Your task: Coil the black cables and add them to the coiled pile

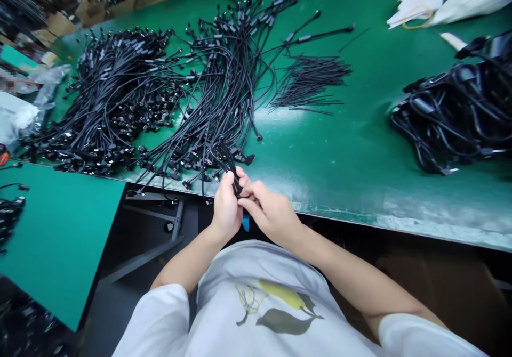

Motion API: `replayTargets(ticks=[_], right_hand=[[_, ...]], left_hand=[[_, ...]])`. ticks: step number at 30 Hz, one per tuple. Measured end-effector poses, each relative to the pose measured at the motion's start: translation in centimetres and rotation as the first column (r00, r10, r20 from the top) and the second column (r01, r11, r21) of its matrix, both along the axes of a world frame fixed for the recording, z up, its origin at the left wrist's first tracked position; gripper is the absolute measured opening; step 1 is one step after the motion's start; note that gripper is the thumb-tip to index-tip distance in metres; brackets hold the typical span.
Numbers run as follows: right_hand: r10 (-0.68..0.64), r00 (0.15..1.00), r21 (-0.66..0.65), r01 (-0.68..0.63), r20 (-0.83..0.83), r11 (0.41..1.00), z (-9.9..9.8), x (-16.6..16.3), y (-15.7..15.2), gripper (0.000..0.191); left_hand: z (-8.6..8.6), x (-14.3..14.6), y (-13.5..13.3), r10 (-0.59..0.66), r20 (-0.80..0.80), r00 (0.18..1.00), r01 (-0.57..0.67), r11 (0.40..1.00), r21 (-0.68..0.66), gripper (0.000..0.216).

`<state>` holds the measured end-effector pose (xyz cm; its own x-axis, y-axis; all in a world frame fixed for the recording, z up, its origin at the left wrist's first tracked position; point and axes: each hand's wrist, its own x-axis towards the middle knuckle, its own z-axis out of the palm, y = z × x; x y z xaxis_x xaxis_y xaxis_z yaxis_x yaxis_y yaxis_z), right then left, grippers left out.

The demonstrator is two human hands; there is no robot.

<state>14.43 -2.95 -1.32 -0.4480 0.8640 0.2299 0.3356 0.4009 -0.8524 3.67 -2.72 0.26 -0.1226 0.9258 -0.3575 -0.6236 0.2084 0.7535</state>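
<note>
A heap of thin black cables (120, 90) sprawls over the green table (340, 149). At its near edge the left hand (224, 208) and right hand (272, 213) both pinch a short black cable bundle (229, 161), plugs fanned upward; its tags are too small to read.
</note>
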Motion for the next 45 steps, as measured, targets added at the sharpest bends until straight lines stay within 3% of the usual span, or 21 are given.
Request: replayTargets(ticks=[2, 4, 5, 7, 10, 12, 14, 17, 19, 20, 22, 24, 26, 28, 30, 33, 35, 40, 43, 45], right_hand=[[-0.004, 0.978, -0.264, -0.053, -0.210, 0.963, 0.5, 0.0, -0.2, 0.015], [-0.025, 0.961, -0.341, -0.074, -0.276, 0.937, 0.5, 0.1, -0.5, 0.018], [-0.029, 0.969, -0.285, -0.044, -0.246, 0.958, 0.3, 0.1, -0.6, 0.020], [-0.046, 0.994, -0.008, 0.045, -0.097, 0.999, -0.3, 0.1, -0.6, 0.025], [-0.146, 0.982, 0.409, 0.086, 0.119, 0.908, -0.9, 0.2, -0.2, 0.025], [-0.191, 0.968, 0.482, 0.089, 0.165, 0.871, -0.8, 0.2, 0.0, 0.026], [-0.177, 0.978, 0.392, 0.121, 0.111, 0.912, -0.4, 0.1, 0.2, 0.026], [-0.100, 0.991, -0.026, 0.099, -0.084, 0.995, 0.5, 0.1, 0.2, 0.016], [-0.053, 0.972, -0.304, -0.019, -0.228, 0.953, 0.8, 0.1, 0.3, 0.013], [-0.038, 0.961, -0.374, -0.070, -0.275, 0.925, 0.8, 0.1, 0.3, 0.013], [-0.012, 0.966, -0.323, -0.075, -0.257, 0.944, 0.6, 0.1, 0.1, 0.015], [-0.021, 0.995, -0.052, 0.016, -0.094, 0.999, 0.1, 0.2, -0.1, 0.023], [-0.096, 0.992, 0.259, 0.072, 0.083, 0.963, -0.3, 0.3, -0.2, 0.031], [-0.163, 0.972, 0.407, 0.082, 0.168, 0.910, -0.5, 0.3, -0.3, 0.032], [-0.171, 0.972, 0.381, 0.099, 0.159, 0.919, -0.3, 0.3, -0.2, 0.029], [-0.067, 0.997, 0.080, 0.063, 0.039, 0.995, 0.4, 0.3, -0.2, 0.021], [-0.002, 1.000, -0.077, -0.001, -0.027, 0.997, 0.8, 0.5, -0.2, 0.019], [0.100, 0.993, 0.017, -0.102, 0.065, 0.995, 1.4, 2.4, 0.6, 0.022], [-0.029, 0.999, -0.013, 0.029, -0.030, 0.999, 1.7, 3.8, 2.1, 0.018], [-0.118, 0.984, -0.059, 0.111, -0.137, 0.992, 1.9, 4.0, 3.1, 0.046]], left_hand=[[0.1, 0.0, -0.1, 0.008, -0.065, 0.998, -0.005, 0.999, 0.031, 0.025], [0.3, -0.2, -0.1, 0.009, -0.080, 0.997, -0.005, 0.999, 0.050, 0.024], [0.4, -0.3, -0.1, 0.007, -0.072, 0.997, -0.003, 0.998, 0.057, 0.024], [0.5, -0.5, -0.1, -0.009, -0.046, 0.999, 0.012, 0.998, 0.058, 0.024], [0.3, -0.6, -0.1, -0.048, -0.032, 0.998, 0.049, 0.998, 0.033, 0.024], [0.0, -0.5, -0.1, -0.038, -0.046, 0.998, 0.040, 0.999, 0.034, 0.025], [-0.3, -0.4, -0.2, -0.014, -0.063, 0.998, 0.017, 0.999, 0.049, 0.025], [-0.5, -0.3, -0.3, 0.015, -0.097, 0.995, -0.008, 0.997, 0.072, 0.024], [-0.6, -0.4, -0.3, 0.026, -0.135, 0.991, -0.013, 0.996, 0.091, 0.024], [-0.6, -0.5, -0.4, 0.029, -0.156, 0.987, -0.014, 0.995, 0.101, 0.024], [-0.7, -0.7, -0.4, 0.026, -0.180, 0.983, -0.007, 0.995, 0.104, 0.024], [-0.7, -0.8, -0.3, -0.002, -0.170, 0.985, 0.016, 0.997, 0.080, 0.023], [-0.7, -0.9, -0.2, -0.045, -0.133, 0.990, 0.052, 0.997, 0.050, 0.023], [-0.5, -0.8, 0.0, -0.067, -0.100, 0.993, 0.070, 0.997, 0.031, 0.023], [-0.3, -0.6, 0.2, -0.065, -0.089, 0.994, 0.067, 0.998, 0.017, 0.022], [-0.1, -0.4, 0.1, -0.080, -0.141, 0.987, 0.081, 0.997, 0.001, 0.023], [-0.4, -0.6, 0.0, -0.126, -0.210, 0.970, 0.129, 0.992, -0.003, 0.026], [-1.7, -2.0, -0.5, -0.253, -0.441, 0.861, 0.302, 0.952, 0.044, 0.022], [-2.3, -2.3, -0.8, -0.275, -0.670, 0.689, 0.431, 0.899, 0.075, 0.019], [-2.1, -1.9, -1.1, -0.280, -0.798, 0.533, 0.535, 0.842, 0.062, 0.021]])
